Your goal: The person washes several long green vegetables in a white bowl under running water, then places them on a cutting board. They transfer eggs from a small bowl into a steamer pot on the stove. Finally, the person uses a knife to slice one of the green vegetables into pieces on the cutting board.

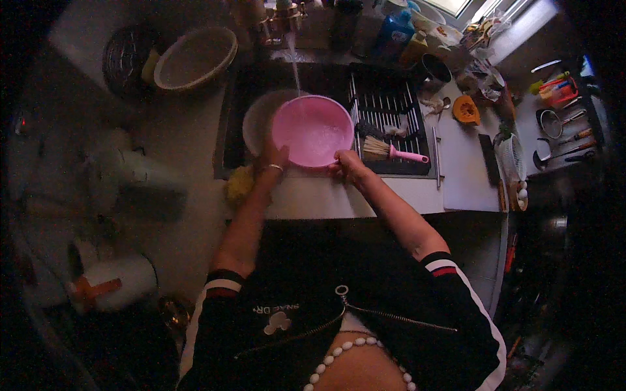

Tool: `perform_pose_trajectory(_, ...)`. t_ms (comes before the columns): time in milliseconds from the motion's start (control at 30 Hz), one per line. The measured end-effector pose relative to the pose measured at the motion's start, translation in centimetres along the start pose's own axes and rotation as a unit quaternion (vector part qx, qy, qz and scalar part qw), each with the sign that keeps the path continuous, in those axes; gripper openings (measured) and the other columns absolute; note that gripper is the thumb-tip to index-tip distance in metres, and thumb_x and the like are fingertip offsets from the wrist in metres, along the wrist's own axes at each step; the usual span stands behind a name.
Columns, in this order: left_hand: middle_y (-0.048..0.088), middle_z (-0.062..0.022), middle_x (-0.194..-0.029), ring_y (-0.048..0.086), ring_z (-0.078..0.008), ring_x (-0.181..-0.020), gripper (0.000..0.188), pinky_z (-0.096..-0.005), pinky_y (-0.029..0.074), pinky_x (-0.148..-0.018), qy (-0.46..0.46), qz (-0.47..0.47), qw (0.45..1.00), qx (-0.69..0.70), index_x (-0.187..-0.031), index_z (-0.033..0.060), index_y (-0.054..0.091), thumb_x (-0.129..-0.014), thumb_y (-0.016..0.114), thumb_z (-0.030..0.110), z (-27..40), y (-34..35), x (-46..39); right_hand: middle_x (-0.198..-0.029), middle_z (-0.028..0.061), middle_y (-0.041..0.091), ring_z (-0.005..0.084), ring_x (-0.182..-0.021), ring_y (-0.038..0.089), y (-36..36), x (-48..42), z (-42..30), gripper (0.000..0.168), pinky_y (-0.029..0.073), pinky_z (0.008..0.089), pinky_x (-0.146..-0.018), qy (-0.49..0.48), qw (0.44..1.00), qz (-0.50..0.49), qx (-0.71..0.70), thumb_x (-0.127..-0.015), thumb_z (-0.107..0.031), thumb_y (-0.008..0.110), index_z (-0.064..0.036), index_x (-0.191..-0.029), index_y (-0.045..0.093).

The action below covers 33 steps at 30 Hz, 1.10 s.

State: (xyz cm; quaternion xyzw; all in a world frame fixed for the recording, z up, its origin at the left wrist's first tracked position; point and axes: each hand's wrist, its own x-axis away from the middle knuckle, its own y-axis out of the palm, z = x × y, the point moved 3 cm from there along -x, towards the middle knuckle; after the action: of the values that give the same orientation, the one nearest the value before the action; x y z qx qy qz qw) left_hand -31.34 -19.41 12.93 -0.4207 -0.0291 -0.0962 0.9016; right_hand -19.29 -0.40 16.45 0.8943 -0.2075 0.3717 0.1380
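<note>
A round pink plastic basin point(315, 128) is held over the sink, tilted so that its inside faces me. My left hand point(276, 156) grips its lower left rim; a bracelet circles that wrist. On the lower right rim, my right hand point(348, 165) has its fingers curled around the edge. A stream of water point(294, 63) runs from the tap point(286, 19) down to the basin's far rim. Behind the basin, partly hidden by it, sits a paler round bowl point(257, 122) in the dark sink point(230, 141).
Right of the basin, a pink-handled brush point(408, 156) lies on a metal drying rack point(386, 97). A yellow sponge-like thing point(239, 184) is by my left forearm. A cut pumpkin point(465, 110) and a white cutting board point(469, 181) are farther right. A round sieve-like tray point(195, 58) leans back left.
</note>
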Motion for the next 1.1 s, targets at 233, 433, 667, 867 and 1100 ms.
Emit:
perform_pose_trajectory(233, 0.053, -0.0237, -0.103, 0.052, -0.0389, -0.094, 0.058, -0.0433, 0.04, -0.082, 0.08, 0.098, 0.99, 0.064, -0.119, -0.0001, 0.037, -0.068, 0.051, 0.024, -10.6, 6.6, -4.9, -0.055, 0.0072, 0.045, 0.0153, -0.039, 0.044, 2.1, 0.0, 0.0, 0.014, 0.045, 0.0333, -0.038, 0.033, 0.999, 0.009, 0.001, -0.072, -0.015, 0.044, -0.001, -0.076, 0.045)
perform_pose_trajectory(433, 0.052, -0.0255, -0.104, 0.053, -0.04, -0.089, 0.062, -0.0445, 0.043, -0.076, -0.018, -0.029, 0.997, 0.065, -0.12, -0.0027, 0.032, -0.068, 0.054, 0.025, 3.0, -3.4, 2.7, -0.051, 0.007, 0.046, 0.0174, -0.038, 0.044, 1.0, 0.8, -0.5, 0.015, 0.042, 0.0331, -0.036, 0.001, 1.0, 0.011, -0.026, -0.071, -0.011, 0.046, 0.0, -0.081, 0.047)
perform_pose_trajectory(667, 0.052, -0.0218, -0.105, 0.052, -0.0347, -0.094, 0.066, -0.0411, 0.042, -0.08, 0.083, 0.067, 0.986, 0.13, -0.121, -0.0014, 0.033, -0.067, 0.059, 0.026, -5.2, 6.0, -3.4, -0.051, 0.0094, 0.049, 0.0212, -0.041, 0.05, 0.4, 0.9, -0.4, 0.017, 0.043, 0.0349, -0.037, -0.034, 0.999, 0.033, 0.026, -0.073, -0.012, 0.046, 0.001, -0.083, 0.047)
perform_pose_trajectory(867, 0.054, -0.0191, -0.106, 0.052, -0.0329, -0.096, 0.052, -0.0414, 0.04, -0.083, -0.027, -0.011, 0.996, 0.082, -0.115, 0.0035, 0.043, -0.068, 0.054, 0.023, -10.7, 8.7, -6.1, -0.051, 0.0079, 0.049, 0.0203, -0.038, 0.049, 0.7, 1.6, -0.4, 0.014, 0.046, 0.0319, -0.039, -0.028, 0.999, 0.014, -0.011, -0.073, -0.011, 0.047, 0.002, -0.079, 0.049)
perform_pose_trajectory(1100, 0.057, -0.0208, -0.1, 0.054, -0.0362, -0.093, 0.045, -0.0426, 0.041, -0.082, -0.083, -0.018, 0.996, -0.023, -0.108, 0.0038, 0.05, -0.067, 0.048, 0.024, 0.0, -1.0, 0.8, -0.052, 0.0076, 0.048, 0.018, -0.039, 0.049, 0.4, -0.5, 0.4, 0.017, 0.046, 0.0314, -0.038, 0.006, 0.998, -0.031, -0.05, -0.072, -0.01, 0.046, 0.003, -0.083, 0.048)
